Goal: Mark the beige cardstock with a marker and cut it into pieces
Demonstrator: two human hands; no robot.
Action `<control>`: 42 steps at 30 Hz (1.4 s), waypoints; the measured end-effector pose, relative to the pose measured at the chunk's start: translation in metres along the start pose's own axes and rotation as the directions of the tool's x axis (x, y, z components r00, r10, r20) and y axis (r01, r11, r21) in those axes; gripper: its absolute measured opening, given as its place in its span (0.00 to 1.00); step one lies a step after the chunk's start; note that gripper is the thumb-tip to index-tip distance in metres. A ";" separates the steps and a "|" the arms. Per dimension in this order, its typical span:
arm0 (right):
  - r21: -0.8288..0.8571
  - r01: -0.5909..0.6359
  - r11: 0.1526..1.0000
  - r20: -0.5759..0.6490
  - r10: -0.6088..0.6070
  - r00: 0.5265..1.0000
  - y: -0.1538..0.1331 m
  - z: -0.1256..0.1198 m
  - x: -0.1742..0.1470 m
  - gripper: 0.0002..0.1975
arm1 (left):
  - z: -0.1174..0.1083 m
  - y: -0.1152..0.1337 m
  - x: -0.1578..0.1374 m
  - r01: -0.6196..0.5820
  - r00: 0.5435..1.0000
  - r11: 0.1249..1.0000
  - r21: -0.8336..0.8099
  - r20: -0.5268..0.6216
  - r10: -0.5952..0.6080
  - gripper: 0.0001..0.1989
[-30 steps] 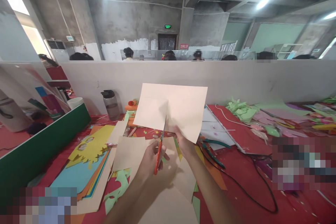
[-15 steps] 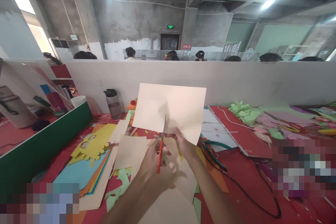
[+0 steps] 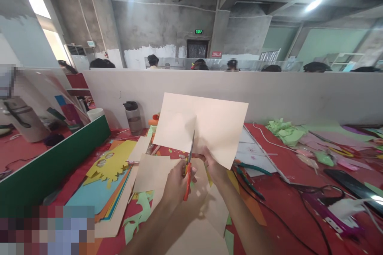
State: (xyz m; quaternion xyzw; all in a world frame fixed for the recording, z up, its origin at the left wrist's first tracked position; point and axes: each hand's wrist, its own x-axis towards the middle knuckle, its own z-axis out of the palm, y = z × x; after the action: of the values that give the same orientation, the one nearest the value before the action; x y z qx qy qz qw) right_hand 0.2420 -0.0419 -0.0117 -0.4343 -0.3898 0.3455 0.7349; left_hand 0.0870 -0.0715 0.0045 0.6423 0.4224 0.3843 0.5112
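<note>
A large cream sheet of paper (image 3: 220, 127) is held up in front of me, with a slit running up from its lower edge. My right hand (image 3: 212, 162) pinches the sheet's lower edge, just right of the slit. In my left hand (image 3: 176, 179) is a pair of scissors (image 3: 188, 181) with red handles, the fingers closed round the grips. The scissors' narrow blades point up and lie in the slit, looking nearly closed. Under my hands lie more cream sheets (image 3: 152, 173) and pale green paper scraps (image 3: 143, 207).
On the left are a yellow paper cutout (image 3: 110, 159), coloured sheets (image 3: 92, 195) and a green divider (image 3: 60, 155). A water bottle (image 3: 133, 119) stands by the white partition (image 3: 278, 95). Teal-handled pliers (image 3: 254, 167), black cables, a purple power strip (image 3: 335, 219) and a phone (image 3: 353, 187) lie right.
The view has shifted slightly, so everything sits further right. The sheet's right half has swung outward and tilted down a little. Both hands keep their holds, the scissors still in the slit.
</note>
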 end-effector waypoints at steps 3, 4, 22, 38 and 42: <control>0.088 -0.074 0.993 0.134 0.062 0.989 -0.005 0.003 0.000 0.18 | -0.001 0.004 -0.003 -0.027 0.998 0.997 0.079 -0.052 0.031 0.10; 0.109 -0.070 0.992 0.149 0.054 0.987 -0.008 0.004 -0.001 0.18 | -0.002 0.006 -0.004 -0.036 0.997 0.992 0.119 -0.067 0.044 0.09; 0.158 -0.077 0.984 0.185 0.047 0.982 -0.018 0.005 -0.005 0.19 | -0.006 0.016 -0.006 -0.088 0.988 0.904 0.419 -0.076 0.132 0.08; 0.023 -0.181 0.983 0.340 0.162 0.926 -0.014 0.001 -0.004 0.26 | -0.006 0.018 -0.004 -0.024 0.993 0.934 0.356 -0.096 0.062 0.07; 0.017 -0.143 0.990 0.312 0.130 0.941 -0.017 0.002 -0.005 0.26 | -0.008 0.018 -0.005 -0.066 0.989 0.919 0.389 -0.093 0.111 0.11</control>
State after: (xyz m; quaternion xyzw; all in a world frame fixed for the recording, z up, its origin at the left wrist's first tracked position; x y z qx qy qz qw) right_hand 0.2406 -0.0520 0.0027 -0.3858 -0.4625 0.4672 0.6473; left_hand 0.0808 -0.0755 0.0233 0.7258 0.4885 0.3524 0.3322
